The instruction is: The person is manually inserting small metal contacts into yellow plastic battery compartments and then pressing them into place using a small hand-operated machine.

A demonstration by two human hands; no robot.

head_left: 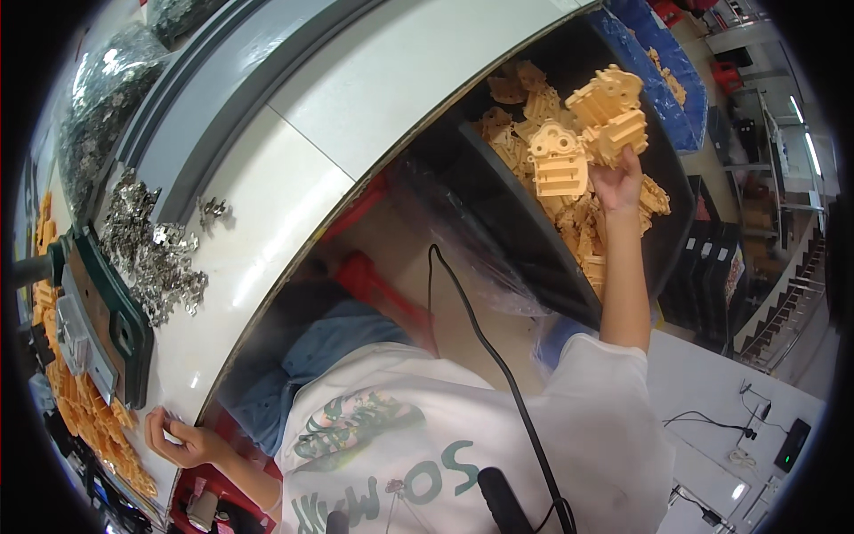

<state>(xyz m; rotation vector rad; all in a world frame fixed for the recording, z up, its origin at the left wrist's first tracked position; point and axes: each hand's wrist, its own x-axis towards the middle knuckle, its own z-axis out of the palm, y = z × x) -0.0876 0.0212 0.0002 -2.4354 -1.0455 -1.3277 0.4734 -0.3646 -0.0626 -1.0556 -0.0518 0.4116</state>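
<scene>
While the right hand (614, 185) held a cluster of orange plastic parts (616, 135) in its fingers above the black bin (507, 209), where more such pieces (580, 233) lay heaped, the step in hand seemed to be gathering parts from that heap. The left hand (182, 442) was at the edge of the table (347, 111), near the green fixture (133, 343), its fingers curled, though whether they enclosed anything could not be told. The next move probably called for a secure grip and a raise clear of the bin wall.
</scene>
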